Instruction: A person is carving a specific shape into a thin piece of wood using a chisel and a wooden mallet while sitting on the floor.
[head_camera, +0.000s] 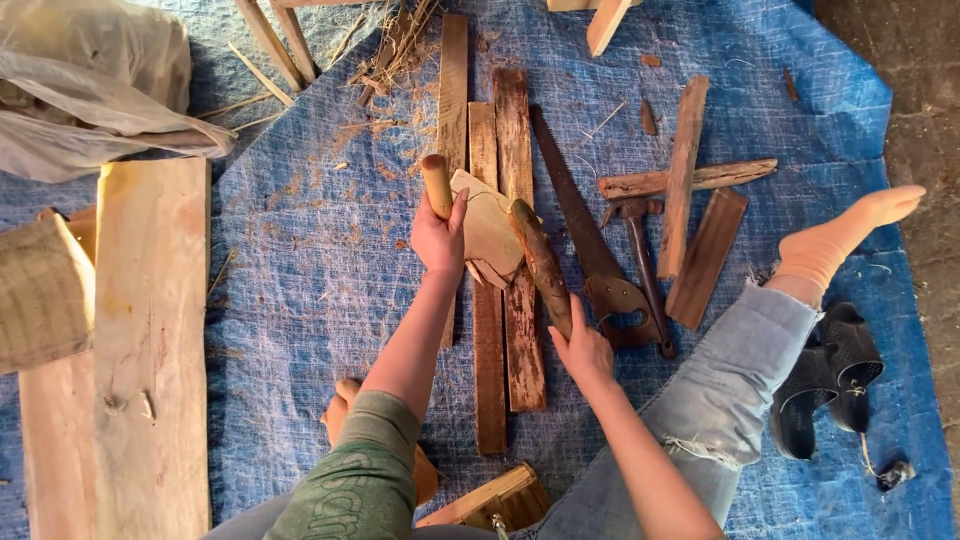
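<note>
wooden stick (543, 265) in right hand (583, 350) | left hand (438, 238) grips wooden handle (436, 185)

A blue tarp (300, 260) covers the floor. On it lie a handsaw (590, 250), a hammer (640, 260), scattered wooden slats (685, 175), a wide plank (150, 340), black sandals (830, 380) and a plastic bag (90, 80).

Head view, steeply down, near

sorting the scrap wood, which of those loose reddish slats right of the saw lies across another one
The rough horizontal slat by the hammer: it crosses the long upright slat. The short dark slat lies alone, lower right.
</note>
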